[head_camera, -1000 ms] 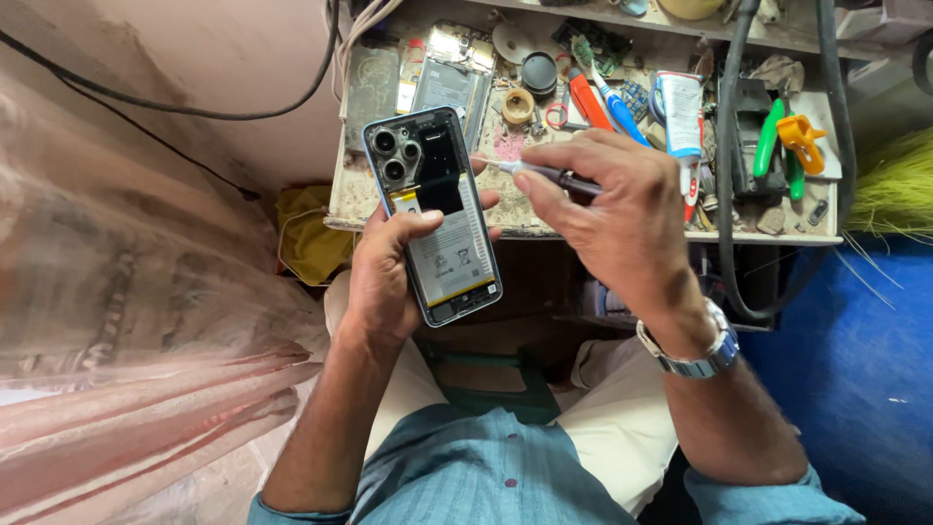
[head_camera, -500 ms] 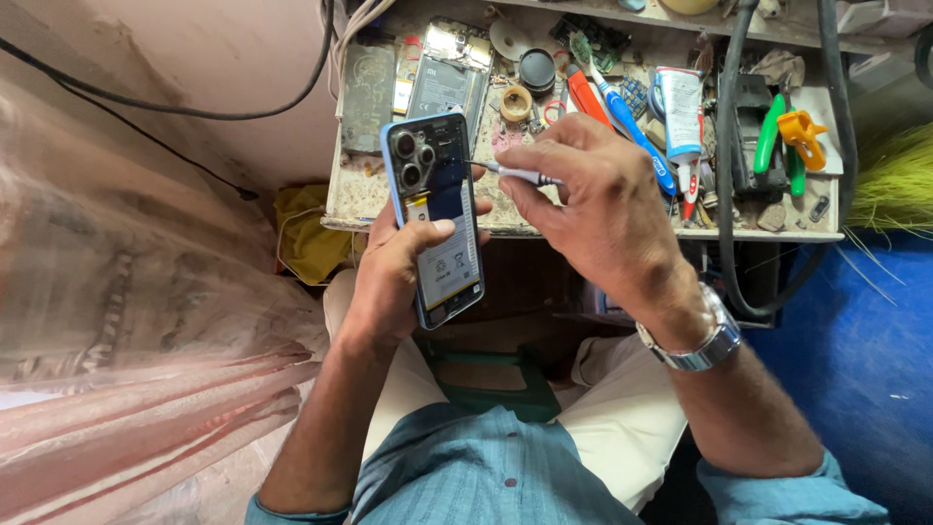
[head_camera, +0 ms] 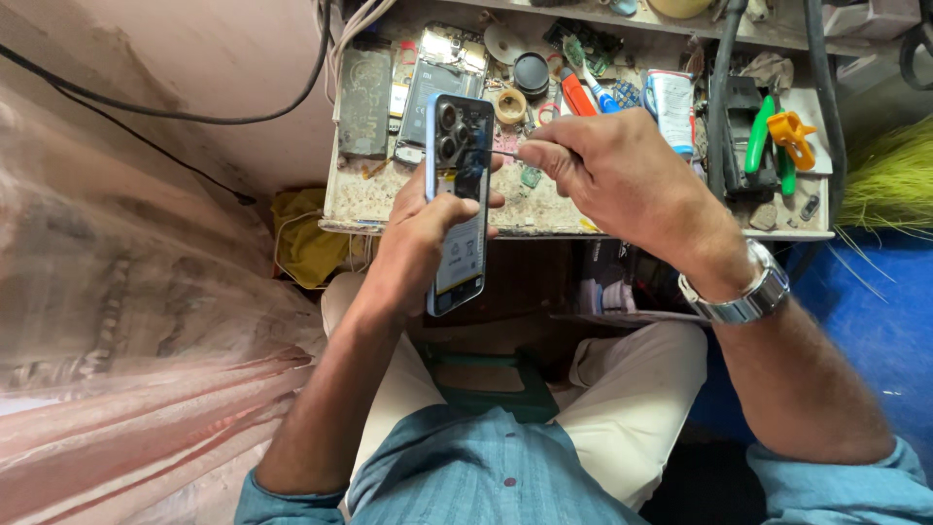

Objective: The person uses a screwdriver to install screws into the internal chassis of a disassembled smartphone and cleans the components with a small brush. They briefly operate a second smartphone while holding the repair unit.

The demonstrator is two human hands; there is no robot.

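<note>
Above cluttered workbench point(head_camera: 389, 199), hands point(head_camera: 418, 243) cradling opened phone point(head_camera: 457, 204).

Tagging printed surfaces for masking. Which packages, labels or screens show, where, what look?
Label on the opened phone in the left hand: white rectangle with a yellow patch, on the battery.
White tube with blue print: upright on the workbench, behind the right hand.
No lit screens.

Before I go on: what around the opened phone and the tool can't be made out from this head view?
- Tool tip: too thin to tell its kind; its handle is hidden inside the right hand.
- Where the tip meets the phone: too small to tell.
- Phone's far face: turned away, covered by the left hand.
- Small parts on the workbench: too small, partly hidden behind both hands.
</note>
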